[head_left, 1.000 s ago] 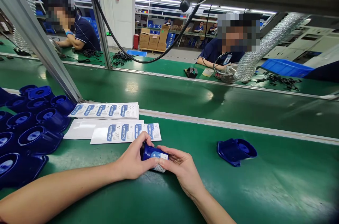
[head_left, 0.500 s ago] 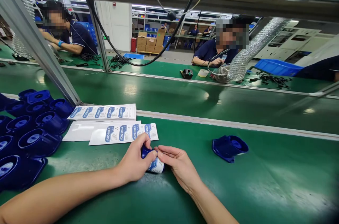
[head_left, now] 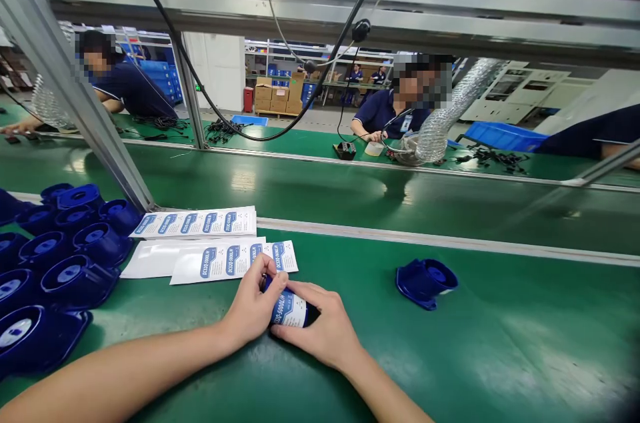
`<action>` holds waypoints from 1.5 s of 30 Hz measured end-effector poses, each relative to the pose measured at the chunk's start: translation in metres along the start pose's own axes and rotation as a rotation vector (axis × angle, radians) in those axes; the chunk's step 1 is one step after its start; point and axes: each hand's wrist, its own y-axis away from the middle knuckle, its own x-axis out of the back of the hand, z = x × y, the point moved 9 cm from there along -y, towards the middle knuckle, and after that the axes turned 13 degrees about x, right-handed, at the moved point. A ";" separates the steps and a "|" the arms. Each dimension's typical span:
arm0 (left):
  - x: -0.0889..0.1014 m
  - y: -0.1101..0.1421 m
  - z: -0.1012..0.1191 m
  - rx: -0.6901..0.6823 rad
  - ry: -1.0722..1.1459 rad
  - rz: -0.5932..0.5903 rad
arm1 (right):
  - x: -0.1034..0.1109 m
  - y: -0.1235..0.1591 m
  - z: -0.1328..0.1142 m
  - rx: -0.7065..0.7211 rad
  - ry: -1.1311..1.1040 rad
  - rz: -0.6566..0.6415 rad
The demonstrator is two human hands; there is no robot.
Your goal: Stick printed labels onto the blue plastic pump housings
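Between my hands, low over the green work surface, is a blue plastic housing (head_left: 311,313) with a blue-and-white label (head_left: 290,308) on its side. My left hand (head_left: 256,299) grips its left end, fingers curled over the top. Around its right side my right hand (head_left: 325,323) is wrapped, thumb at the lower edge and fingers along the upper edge. The hands hide much of the housing. Just behind them lie label sheets (head_left: 187,271) printed with several similar labels. Another blue housing (head_left: 427,283) stands on the surface to the right.
Many blue housings (head_left: 67,273) crowd the left side. More label sheets (head_left: 195,221) lie by a slanted metal post (head_left: 100,103). A white rail (head_left: 400,233) crosses behind. Cables (head_left: 240,133) hang overhead. Across the line, co-workers (head_left: 380,113) sit near a silver duct (head_left: 445,116).
My right hand has shifted from pinching near the label's top edge to wrapping round the housing's right side, and more of the label shows. The view has tilted slightly upward.
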 end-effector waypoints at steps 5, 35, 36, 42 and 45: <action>-0.003 0.006 -0.002 -0.017 0.024 -0.036 | -0.001 0.004 0.009 -0.159 -0.149 -0.020; -0.002 0.008 -0.003 -0.064 0.114 -0.066 | -0.021 0.001 -0.042 0.357 0.500 -0.178; -0.002 0.007 -0.003 -0.067 0.110 -0.064 | -0.019 -0.002 -0.043 0.341 0.469 -0.173; -0.002 0.012 -0.001 -0.104 0.080 -0.062 | -0.013 -0.012 -0.047 0.172 0.317 -0.154; -0.003 0.016 -0.001 -0.116 0.063 -0.078 | -0.009 -0.008 -0.032 -0.042 0.115 -0.118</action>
